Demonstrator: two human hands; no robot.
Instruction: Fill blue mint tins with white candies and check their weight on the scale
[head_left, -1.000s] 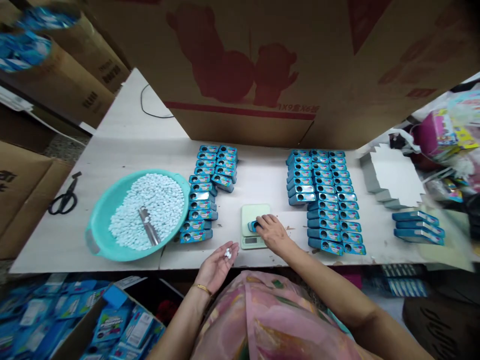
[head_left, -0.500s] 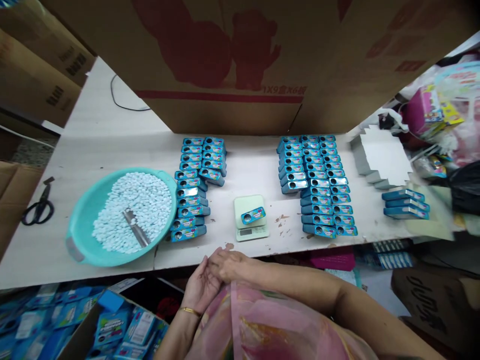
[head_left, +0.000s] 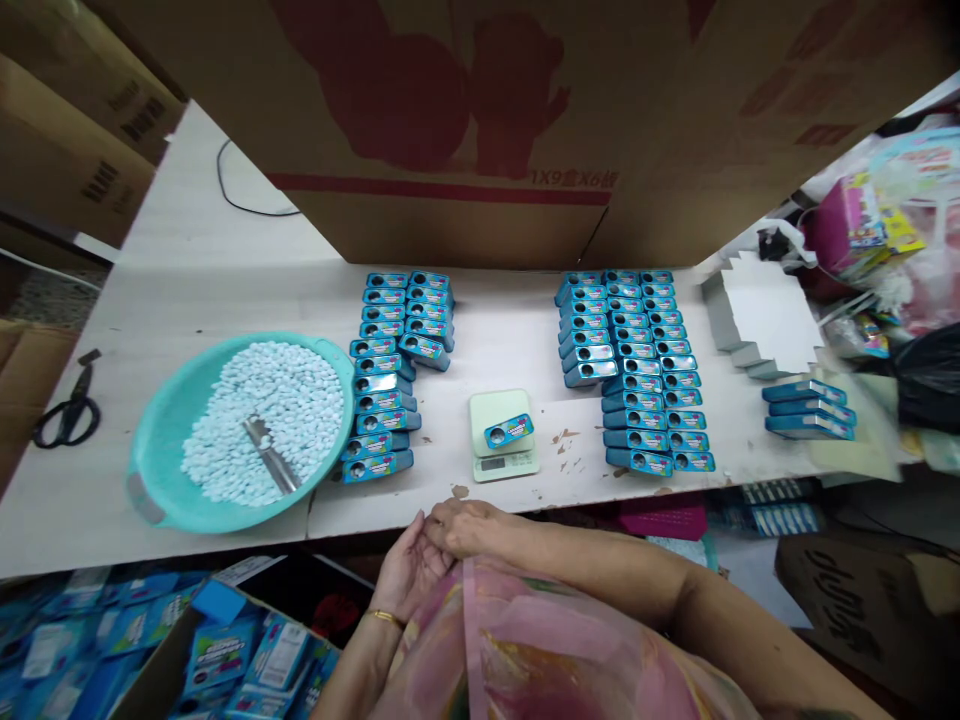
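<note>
My left hand (head_left: 405, 572) is cupped palm up at the table's near edge. The fingers of my right hand (head_left: 466, 526) are pinched down into that palm; what they pinch is hidden. A small blue tin (head_left: 508, 431) lies on the pale green scale (head_left: 502, 437) just beyond my hands, untouched. To the left, a teal basin (head_left: 161, 440) holds white tablets (head_left: 270, 415) and a metal scoop (head_left: 270, 456). Rows of blue tins stand on the left (head_left: 390, 375) and on the right (head_left: 637, 365) of the scale.
Black scissors (head_left: 67, 410) lie at the table's far left. A grey-white folded carton (head_left: 757, 315) and three stacked blue tins (head_left: 808, 410) sit at the right. A big cardboard box (head_left: 480, 120) stands behind the table. An open box of blue packs (head_left: 247, 650) sits below, left.
My right hand let go of the tin on the scale and came back to my left palm. My left hand drew in toward my body. Since half a second ago little has changed.
</note>
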